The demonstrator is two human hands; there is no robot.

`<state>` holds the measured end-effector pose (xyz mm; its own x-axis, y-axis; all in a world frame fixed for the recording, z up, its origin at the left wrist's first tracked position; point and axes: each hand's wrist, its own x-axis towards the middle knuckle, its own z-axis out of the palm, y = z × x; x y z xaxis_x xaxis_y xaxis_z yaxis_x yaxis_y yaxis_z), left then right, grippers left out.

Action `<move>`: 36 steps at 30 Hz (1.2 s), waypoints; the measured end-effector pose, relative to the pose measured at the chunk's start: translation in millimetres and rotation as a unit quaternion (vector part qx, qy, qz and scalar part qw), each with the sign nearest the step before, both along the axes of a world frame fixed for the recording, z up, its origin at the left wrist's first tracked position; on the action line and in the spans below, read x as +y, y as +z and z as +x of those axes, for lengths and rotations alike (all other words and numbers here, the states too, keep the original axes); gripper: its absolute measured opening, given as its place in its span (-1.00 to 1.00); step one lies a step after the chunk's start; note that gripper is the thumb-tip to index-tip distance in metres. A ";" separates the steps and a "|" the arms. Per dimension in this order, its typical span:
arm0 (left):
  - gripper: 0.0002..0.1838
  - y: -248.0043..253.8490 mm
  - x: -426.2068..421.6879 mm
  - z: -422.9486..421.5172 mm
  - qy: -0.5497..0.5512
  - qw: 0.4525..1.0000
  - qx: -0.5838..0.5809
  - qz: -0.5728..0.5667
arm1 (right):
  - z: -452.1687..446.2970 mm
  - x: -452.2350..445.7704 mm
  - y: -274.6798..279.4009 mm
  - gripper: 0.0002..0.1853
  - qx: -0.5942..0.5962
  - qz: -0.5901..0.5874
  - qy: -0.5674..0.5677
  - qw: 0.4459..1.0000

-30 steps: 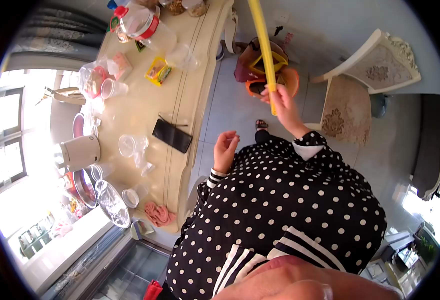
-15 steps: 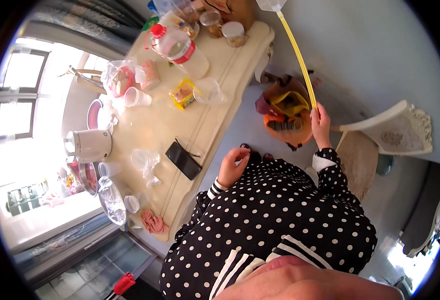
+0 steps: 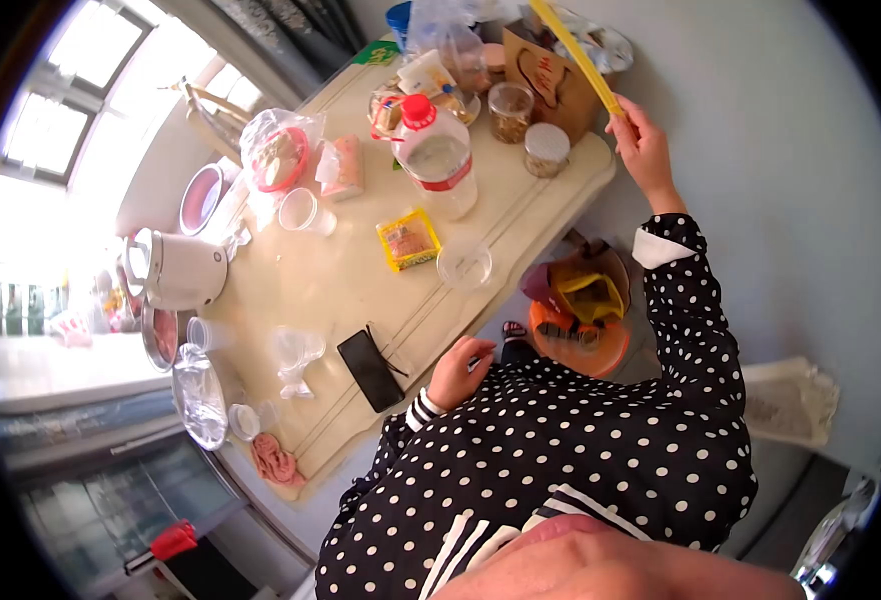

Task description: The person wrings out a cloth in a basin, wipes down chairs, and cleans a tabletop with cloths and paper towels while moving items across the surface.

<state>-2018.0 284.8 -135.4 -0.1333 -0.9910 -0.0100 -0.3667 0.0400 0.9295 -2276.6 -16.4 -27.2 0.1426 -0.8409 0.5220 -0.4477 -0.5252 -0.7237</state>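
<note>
In the head view at upper right, my right hand (image 3: 645,150) is closed around the yellow handle of a fly swatter (image 3: 579,58). The swatter slants up and left past a brown paper bag (image 3: 553,88), its flat head beyond the top edge of the picture. My left hand (image 3: 458,375) hangs in front of my waist by the table's near edge. Its fingers are loosely bent and apart, with nothing seen in them. Closest to it on the table is a black phone (image 3: 371,370), apart from the hand.
The cream table (image 3: 261,300) bears a large red-capped bottle (image 3: 441,165), a yellow snack packet (image 3: 409,240), clear plastic cups, jars (image 3: 547,152) and a white cooker (image 3: 187,270). Below its edge stands an orange container (image 3: 581,345) with bags. A chair (image 3: 791,400) is at right.
My right hand has moved up and forward with the swatter, whose head has left the view. The camera has turned, shifting the table; my left hand stays near my waist.
</note>
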 end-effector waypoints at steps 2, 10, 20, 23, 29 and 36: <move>-0.81 -2.0 -3.5 0.9 0.037 0.999 -0.011 0.000 | 23.6 -26.0 -0.1 -0.72 0.004 -0.005 0.036 0.999; -0.80 -2.2 -22.5 -7.6 0.089 0.995 -0.030 0.018 | 77.5 -119.7 -2.2 -0.79 0.238 -0.094 -0.015 0.967; -0.81 -2.6 -32.6 -12.6 0.160 0.987 -0.023 0.019 | 29.8 -237.8 18.9 -0.73 0.460 0.053 -0.115 0.879; -0.79 1.1 -31.5 -12.6 0.161 0.985 -0.046 0.042 | 12.3 -252.0 11.4 -0.71 0.522 0.045 -0.128 0.842; -0.80 -4.0 -18.2 -9.0 0.172 0.982 -0.078 0.016 | -2.0 -246.4 11.2 -0.62 0.515 0.016 -0.125 0.848; -0.84 14.6 17.9 -1.4 0.244 0.968 -0.054 0.025 | 2.4 -127.0 34.5 -0.58 0.353 -0.005 -0.003 0.936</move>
